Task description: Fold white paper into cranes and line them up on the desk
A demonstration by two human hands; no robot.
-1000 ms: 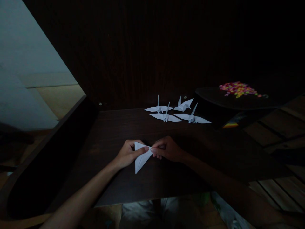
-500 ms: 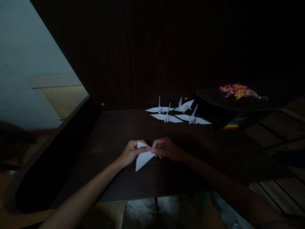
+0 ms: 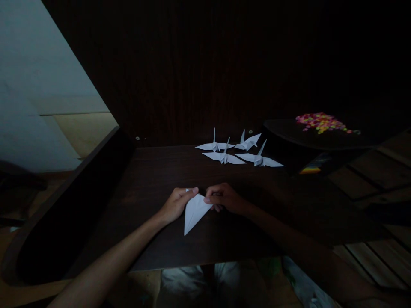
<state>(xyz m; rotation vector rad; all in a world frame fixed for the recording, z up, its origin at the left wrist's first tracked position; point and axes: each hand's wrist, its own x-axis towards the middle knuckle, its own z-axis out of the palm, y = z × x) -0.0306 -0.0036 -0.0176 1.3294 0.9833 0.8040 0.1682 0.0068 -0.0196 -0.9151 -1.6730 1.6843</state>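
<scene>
A white piece of folded paper [image 3: 195, 212] is held between both hands above the dark wooden desk [image 3: 154, 252], one sharp point hanging toward me. My left hand [image 3: 180, 202] pinches its upper left edge, thumb on top and the other fingers mostly behind the sheet. At the right corner, my right hand [image 3: 223, 199] grips the paper between thumb and curled fingers. Beyond the hands, several white origami cranes stand close together, among them a front crane [image 3: 224, 158] and a right-hand crane [image 3: 260, 160].
To the right, a raised dark shelf [image 3: 289, 134] bears a heap of small colourful pieces [image 3: 323, 122]. A rainbow-striped item [image 3: 310, 170] shows beneath it. A dark side panel [image 3: 64, 205] bounds the desk on the left, and a tall dark back panel [image 3: 192, 72] rises behind.
My left thumb has slid from the paper's middle to its top edge, baring more of the sheet. The paper's lower point has shifted slightly down. The cranes stay in place.
</scene>
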